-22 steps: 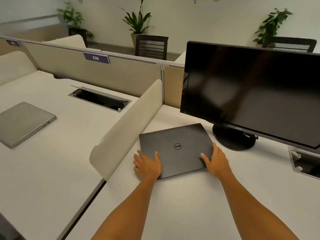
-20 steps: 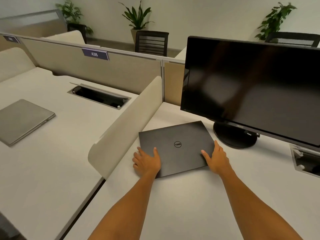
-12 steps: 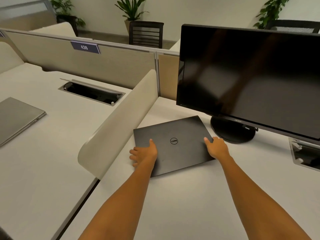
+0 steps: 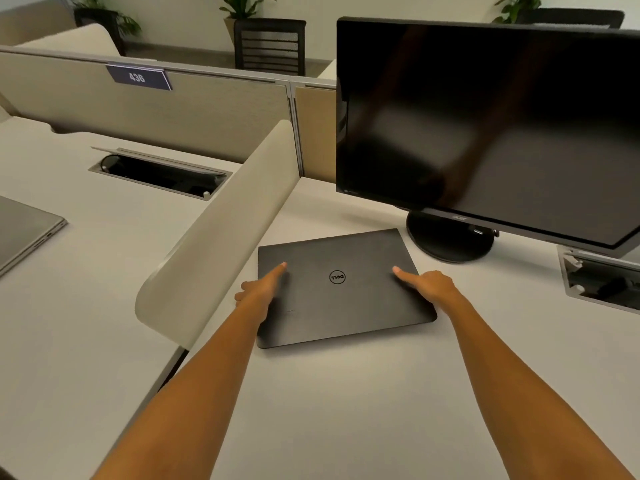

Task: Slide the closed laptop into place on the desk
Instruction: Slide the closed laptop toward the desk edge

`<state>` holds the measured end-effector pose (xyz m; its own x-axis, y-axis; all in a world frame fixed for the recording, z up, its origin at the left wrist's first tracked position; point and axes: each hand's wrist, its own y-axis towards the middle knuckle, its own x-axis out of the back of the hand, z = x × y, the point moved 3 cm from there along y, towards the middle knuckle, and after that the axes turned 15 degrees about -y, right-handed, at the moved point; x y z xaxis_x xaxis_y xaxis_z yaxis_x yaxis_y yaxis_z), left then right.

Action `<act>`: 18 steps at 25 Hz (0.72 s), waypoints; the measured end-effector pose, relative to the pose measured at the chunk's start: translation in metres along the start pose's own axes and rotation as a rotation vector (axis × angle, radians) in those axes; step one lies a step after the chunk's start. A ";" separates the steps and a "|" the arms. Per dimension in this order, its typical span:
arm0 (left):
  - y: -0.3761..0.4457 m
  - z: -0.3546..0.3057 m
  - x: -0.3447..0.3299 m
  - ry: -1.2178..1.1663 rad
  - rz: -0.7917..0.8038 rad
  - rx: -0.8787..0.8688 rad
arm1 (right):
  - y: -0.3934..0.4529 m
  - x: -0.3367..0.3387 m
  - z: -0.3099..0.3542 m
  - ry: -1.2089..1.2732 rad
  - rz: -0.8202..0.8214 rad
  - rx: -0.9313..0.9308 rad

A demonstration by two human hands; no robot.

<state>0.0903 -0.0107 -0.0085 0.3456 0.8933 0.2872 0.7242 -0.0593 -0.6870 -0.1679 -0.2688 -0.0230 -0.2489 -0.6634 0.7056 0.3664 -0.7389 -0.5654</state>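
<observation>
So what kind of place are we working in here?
Most likely an open-plan office: desks split by low partition panels, one bearing a number tag, a desktop monitor, and office chairs behind.

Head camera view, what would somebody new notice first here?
Probably the big black monitor, switched off, filling the upper right on its round stand. Right below it, a closed dark laptop lies flat on the pale desk, with the left hand and right hand resting on its lid, forefingers pointing forward.
</observation>
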 end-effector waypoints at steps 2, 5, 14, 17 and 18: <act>0.000 0.004 0.001 -0.006 0.112 0.011 | -0.012 -0.004 -0.011 0.039 0.030 0.039; -0.002 0.016 0.002 0.002 0.193 0.035 | -0.035 -0.009 -0.028 0.157 0.011 0.083; -0.057 0.074 0.001 0.120 0.294 0.012 | -0.133 -0.029 -0.127 0.299 -0.085 0.080; -0.076 0.095 0.002 0.180 0.350 0.009 | -0.167 -0.038 -0.156 0.368 -0.108 0.066; -0.083 0.102 0.002 0.195 0.374 0.017 | -0.178 -0.041 -0.164 0.404 -0.115 0.058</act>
<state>-0.0300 0.0416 -0.0194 0.6903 0.7107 0.1353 0.5179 -0.3548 -0.7784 -0.3698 -0.1295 -0.0215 -0.6179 -0.5787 0.5322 0.3626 -0.8104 -0.4602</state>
